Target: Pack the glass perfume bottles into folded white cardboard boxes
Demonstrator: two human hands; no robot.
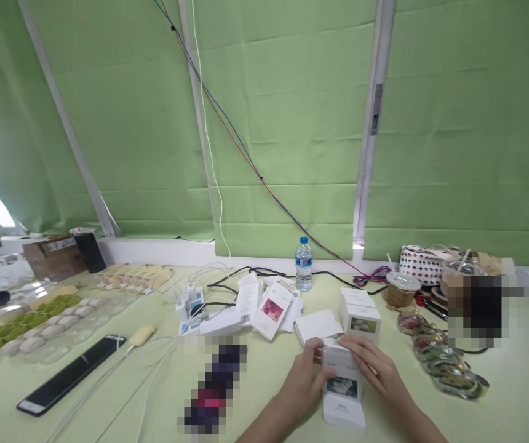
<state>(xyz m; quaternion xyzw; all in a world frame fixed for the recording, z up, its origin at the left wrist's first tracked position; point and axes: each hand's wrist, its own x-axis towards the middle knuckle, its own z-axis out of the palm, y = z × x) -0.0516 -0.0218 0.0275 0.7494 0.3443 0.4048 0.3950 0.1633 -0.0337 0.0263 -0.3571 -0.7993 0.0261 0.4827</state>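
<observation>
A small white cardboard box (341, 369) with a dark floral picture is between my hands at the front of the table. Its printed flap lies folded out toward me. My left hand (304, 378) grips the box's left side, thumb on the front face and fingers curled behind. My right hand (377, 369) holds the right side and top edge with fingers pressed together. Just behind stand finished-looking white boxes (360, 319) in a row, the front one with a green floral picture. A flat white carton (318, 326) lies beside them.
White cartons (271, 309) with a red picture are heaped near a power strip (190, 307). A water bottle (304, 264), a lidded cup (401, 288) and round clear packets (444, 360) stand around. Leftward lie a phone (73, 372), cables and egg-type trays (29, 323).
</observation>
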